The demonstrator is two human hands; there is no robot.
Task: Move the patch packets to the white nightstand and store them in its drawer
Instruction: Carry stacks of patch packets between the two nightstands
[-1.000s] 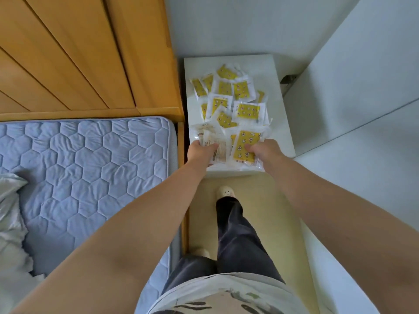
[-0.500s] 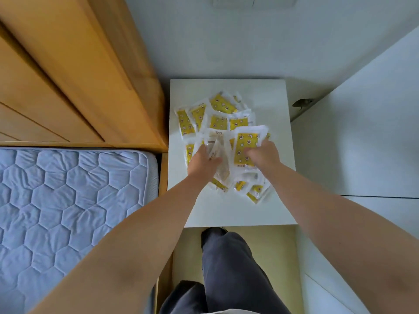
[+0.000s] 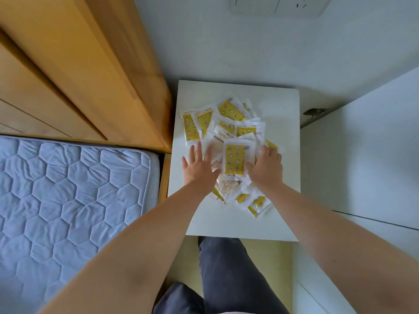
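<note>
Several yellow and white patch packets (image 3: 234, 158) lie in a loose heap on top of the white nightstand (image 3: 278, 105). My left hand (image 3: 199, 165) lies flat with straight fingers on the heap's left side. My right hand (image 3: 265, 165) rests on the heap's right side, its fingers spread over the packets and partly hidden by its back. One packet stands out between the two hands, face up. The nightstand's drawer is out of sight below its top.
A wooden headboard (image 3: 95, 71) and a bed with a blue quilted mattress (image 3: 74, 196) stand left of the nightstand. White walls enclose the back and right. My dark trouser leg (image 3: 224, 268) stands on the yellowish floor just before the nightstand.
I stepped closer, so the nightstand top fills more of the view. Both hands gripped packets earlier; they have let them down onto the heap and now lie flat on it.
</note>
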